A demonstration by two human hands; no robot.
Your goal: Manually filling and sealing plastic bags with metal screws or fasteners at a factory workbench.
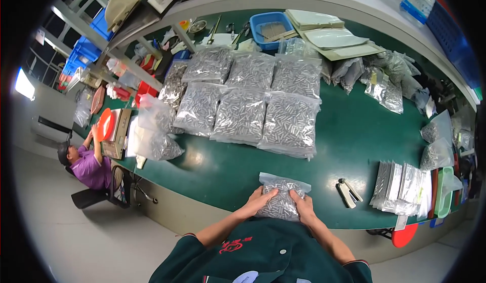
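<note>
A clear plastic bag full of small silvery metal pins [280,202] is at the near edge of the table, close to my body. My left hand [258,202] grips its left side, thumb lying over the top. On the opposite side my right hand [303,206] holds it in the same way. The undersides of both hands are hidden, so I cannot see all the fingers. The bag's flat upper edge points away from me. Beyond it, similar filled bags [238,113] lie in rows on the green table [228,169].
A stapler [349,193] lies to the right, before a stack of silvery packets [400,187] and a green tray [444,192]. Blue basin [273,27] and papers [329,32] stand at the back. At left, a seated person [91,164] holds an orange-red dish [105,124] by a scale.
</note>
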